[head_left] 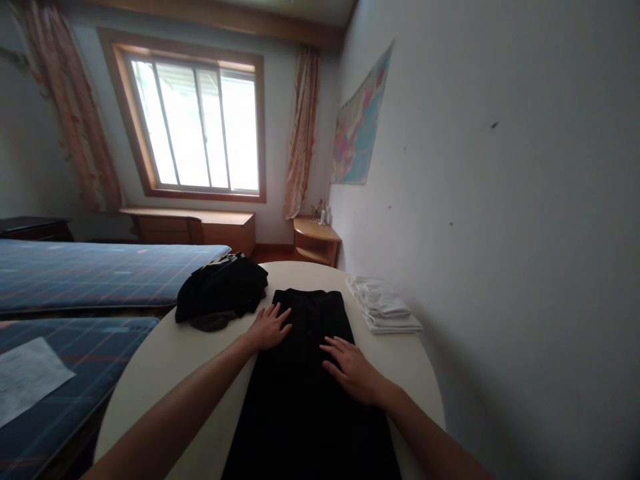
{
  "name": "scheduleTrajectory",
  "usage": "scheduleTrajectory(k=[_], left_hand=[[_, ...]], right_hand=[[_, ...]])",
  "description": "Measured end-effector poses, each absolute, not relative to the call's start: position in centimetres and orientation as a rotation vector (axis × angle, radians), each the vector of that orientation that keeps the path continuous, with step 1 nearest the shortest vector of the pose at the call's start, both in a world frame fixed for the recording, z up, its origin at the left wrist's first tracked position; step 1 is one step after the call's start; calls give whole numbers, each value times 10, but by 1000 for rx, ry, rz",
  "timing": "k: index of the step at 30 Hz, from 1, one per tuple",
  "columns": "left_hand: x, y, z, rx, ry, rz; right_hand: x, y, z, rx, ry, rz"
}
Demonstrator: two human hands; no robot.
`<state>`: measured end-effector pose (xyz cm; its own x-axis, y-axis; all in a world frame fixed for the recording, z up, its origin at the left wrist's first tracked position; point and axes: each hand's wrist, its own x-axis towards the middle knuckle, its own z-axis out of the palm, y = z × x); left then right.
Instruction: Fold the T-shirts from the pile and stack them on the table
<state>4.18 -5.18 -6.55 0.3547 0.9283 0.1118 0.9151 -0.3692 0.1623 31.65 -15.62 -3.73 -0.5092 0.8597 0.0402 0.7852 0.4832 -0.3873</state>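
Observation:
A black garment (310,413), which looks like a pair of trousers with the waistband at the far end, lies spread flat lengthwise over the round cream table (155,393). On its left edge near the waistband rests my left hand (269,328), fingers spread. My right hand (353,368) lies on the right side of the cloth, a little nearer to me, its fingers stretched out and apart. Neither hand grips the fabric. The garment's near end runs out of the bottom of the view.
A heap of dark clothes (225,290) sits at the table's far left. Folded white clothes (385,307) are stacked at the right, near the white wall (525,267). Beds with plaid mattresses (100,273) stand to the left, one bearing a white sheet of paper (30,380).

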Motion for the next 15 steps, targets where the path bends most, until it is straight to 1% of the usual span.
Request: scheduleTrajectory(k=[3, 5, 7, 9, 12, 15], left_hand=[[42, -69, -46, 2652, 1530, 485], [42, -86, -31, 2691, 1330, 501], [40, -106, -17, 2678, 1164, 353], [38, -124, -8, 2662, 1109, 227], [34, -147, -1, 2680, 1131, 134], [30, -162, 1, 2688, 1209, 89]], right_hand=[[325, -164, -23, -1290, -2484, 551], [330, -171, -15, -1237, -2483, 566], [334, -178, -10, -1232, -2500, 555], [337, -184, -7, -1268, -2519, 530], [344, -191, -4, -1394, -2535, 514], [352, -194, 0, -1598, -2543, 584]])
